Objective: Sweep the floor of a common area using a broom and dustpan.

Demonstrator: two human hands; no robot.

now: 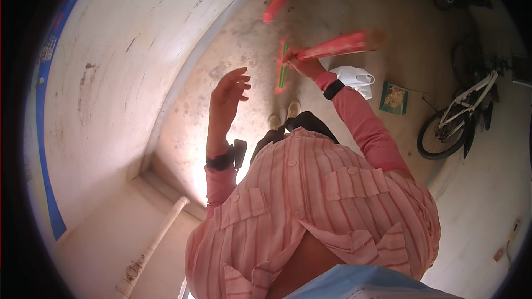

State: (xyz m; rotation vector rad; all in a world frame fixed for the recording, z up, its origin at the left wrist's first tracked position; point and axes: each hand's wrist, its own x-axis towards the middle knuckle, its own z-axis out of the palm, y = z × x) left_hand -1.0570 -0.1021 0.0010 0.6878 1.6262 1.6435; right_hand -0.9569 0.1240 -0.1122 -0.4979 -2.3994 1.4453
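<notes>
My right hand [305, 63] grips a worn red shaft [334, 46] that rises to the right and ends in a blurred tan tip. Just beyond its fingers, near the floor, is a broom head [283, 66] with a green top and red bristles. The shaft looks like this broom's handle, but my hand hides where they would join. My left hand [228, 95] is raised at the left with its fingers loosely curled and apart. It holds nothing and touches nothing. Dark bands circle both wrists.
A second red broom [276, 4] stands farther ahead by the left wall [112, 50]. Right of my feet are a white plastic bag [353, 77] and a green printed packet [393, 99]. A white-framed bicycle [451, 118] stands at the right. A pipe [156, 241] runs along the lower-left wall.
</notes>
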